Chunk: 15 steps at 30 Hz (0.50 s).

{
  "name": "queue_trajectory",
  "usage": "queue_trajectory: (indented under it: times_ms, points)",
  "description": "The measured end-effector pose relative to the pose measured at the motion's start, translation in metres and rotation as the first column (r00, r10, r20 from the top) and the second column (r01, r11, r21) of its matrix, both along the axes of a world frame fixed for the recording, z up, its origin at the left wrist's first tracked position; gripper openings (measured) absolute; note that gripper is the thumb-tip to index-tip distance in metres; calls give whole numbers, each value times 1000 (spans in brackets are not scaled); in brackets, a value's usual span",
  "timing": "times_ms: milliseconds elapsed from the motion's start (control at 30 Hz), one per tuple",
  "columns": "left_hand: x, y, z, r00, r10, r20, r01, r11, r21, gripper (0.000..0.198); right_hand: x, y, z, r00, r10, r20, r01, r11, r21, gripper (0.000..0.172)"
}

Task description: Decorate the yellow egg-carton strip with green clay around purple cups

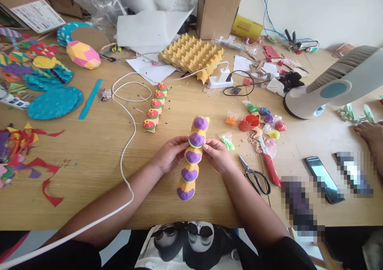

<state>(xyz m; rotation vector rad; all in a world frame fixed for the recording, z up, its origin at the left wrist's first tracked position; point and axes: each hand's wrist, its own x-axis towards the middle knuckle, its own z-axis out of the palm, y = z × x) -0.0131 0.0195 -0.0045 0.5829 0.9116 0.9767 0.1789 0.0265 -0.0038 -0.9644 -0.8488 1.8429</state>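
Observation:
Both my hands hold a yellow egg-carton strip (190, 157) with purple clay on its bumps and thin light-green clay edging. My left hand (173, 153) pinches its left side near the second bump from the far end. On the opposite side, my right hand (218, 154) grips at the same height, fingers closed around a green clay edge. The strip tilts slightly, its near end above the table's front part. Beyond my left hand lies another egg-carton strip (154, 109), decorated in red and green clay with sticks poking out of its sides.
Scissors (254, 176) and a red-handled knife (271, 164) lie right of my right arm. Clay bags surround a red cup (249, 122). A white cable (123, 158) crosses my left forearm. A fan (323, 86) and phone (324, 180) stand right, near another person's hand (369, 134).

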Motion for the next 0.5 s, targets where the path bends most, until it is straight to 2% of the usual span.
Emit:
queue_trajectory:
  times_ms: [500]
  points:
    - [0,0,-1,999,-12,-45,13,1000,24,30,-1,1,2,998,-11,55,12,1000,-17,43]
